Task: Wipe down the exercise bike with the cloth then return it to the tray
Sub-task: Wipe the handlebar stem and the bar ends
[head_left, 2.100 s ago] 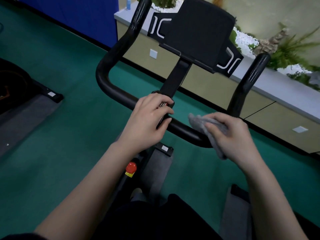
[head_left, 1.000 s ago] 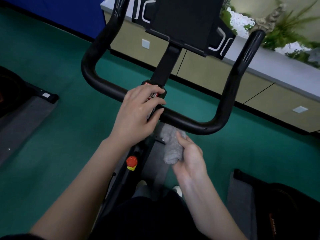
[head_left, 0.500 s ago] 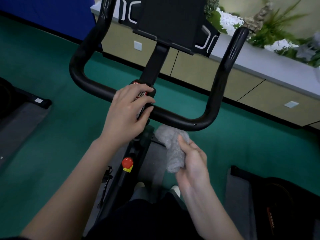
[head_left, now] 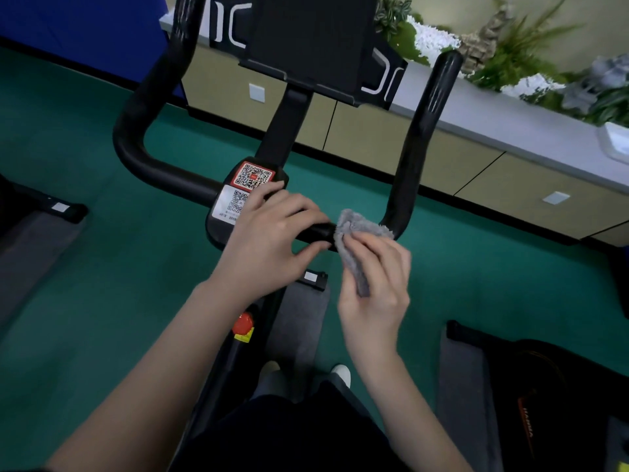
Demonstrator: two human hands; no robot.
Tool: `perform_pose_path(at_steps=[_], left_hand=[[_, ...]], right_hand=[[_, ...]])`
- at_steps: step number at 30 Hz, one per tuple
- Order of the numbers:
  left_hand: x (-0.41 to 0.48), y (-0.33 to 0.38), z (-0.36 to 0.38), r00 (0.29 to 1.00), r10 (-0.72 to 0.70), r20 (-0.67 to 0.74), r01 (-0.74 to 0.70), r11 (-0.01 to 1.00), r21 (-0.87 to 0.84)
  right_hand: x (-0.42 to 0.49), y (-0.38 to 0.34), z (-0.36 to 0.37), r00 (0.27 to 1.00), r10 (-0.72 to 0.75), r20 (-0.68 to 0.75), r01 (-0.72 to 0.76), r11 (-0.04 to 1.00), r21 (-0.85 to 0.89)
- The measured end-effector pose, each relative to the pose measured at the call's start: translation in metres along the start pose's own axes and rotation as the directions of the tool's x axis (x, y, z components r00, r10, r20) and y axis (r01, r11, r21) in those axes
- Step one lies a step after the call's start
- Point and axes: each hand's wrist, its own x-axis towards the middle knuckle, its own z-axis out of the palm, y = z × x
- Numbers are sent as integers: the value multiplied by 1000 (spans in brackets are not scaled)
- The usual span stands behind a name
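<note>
The black exercise bike handlebar (head_left: 163, 172) curves in front of me, with its tablet holder (head_left: 313, 39) above the stem and QR stickers (head_left: 248, 185) on the centre clamp. My left hand (head_left: 272, 240) wraps the crossbar just right of the clamp. My right hand (head_left: 374, 287) holds a grey fluffy cloth (head_left: 357, 240) pressed against the bar's right bend, touching my left fingertips. A white tray (head_left: 616, 141) is partly visible on the ledge at the far right edge.
A red knob (head_left: 243, 325) sits on the bike frame below my hands. Green floor surrounds the bike. A beige cabinet ledge (head_left: 493, 110) with plants runs along the back. Other dark machines (head_left: 544, 386) stand at right and left.
My right hand has lifted the cloth from below the crossbar up onto its right bend. My left hand has slid right off the clamp, uncovering the QR stickers.
</note>
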Motion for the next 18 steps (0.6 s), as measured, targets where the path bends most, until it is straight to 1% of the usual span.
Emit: perform_pose_path(at_steps=[2, 5, 7, 9, 13, 15, 16, 18], left_hand=[[-1, -2, 0, 1000, -5, -6, 4, 1000, -24], [1, -2, 0, 1000, -9, -4, 9, 999, -32], [2, -2, 0, 1000, -16, -5, 16, 999, -35], [2, -2, 0, 1000, -24, -4, 24, 999, -39], [2, -1, 0, 1000, -18, 1, 18, 999, -28], [2, 0, -1, 1000, -15, 5, 15, 1000, -18], [2, 1, -1, 1000, -12, 11, 12, 1000, -12], [3, 5, 0, 1000, 3, 26, -3, 1000, -3]], right_hand=[[3, 9, -4, 1000, -22, -2, 22, 998, -59], [18, 24, -15, 994, 70, -88, -81, 989, -127], [26, 26, -18, 987, 112, -116, -128, 983, -135], [25, 21, -16, 992, 85, -88, -97, 986, -133], [20, 13, -16, 996, -16, 87, 28, 989, -146], [30, 19, -23, 989, -45, 140, 70, 981, -179], [37, 23, -26, 989, -40, 140, 68, 977, -202], [50, 30, -31, 993, 16, 116, 11, 972, -236]])
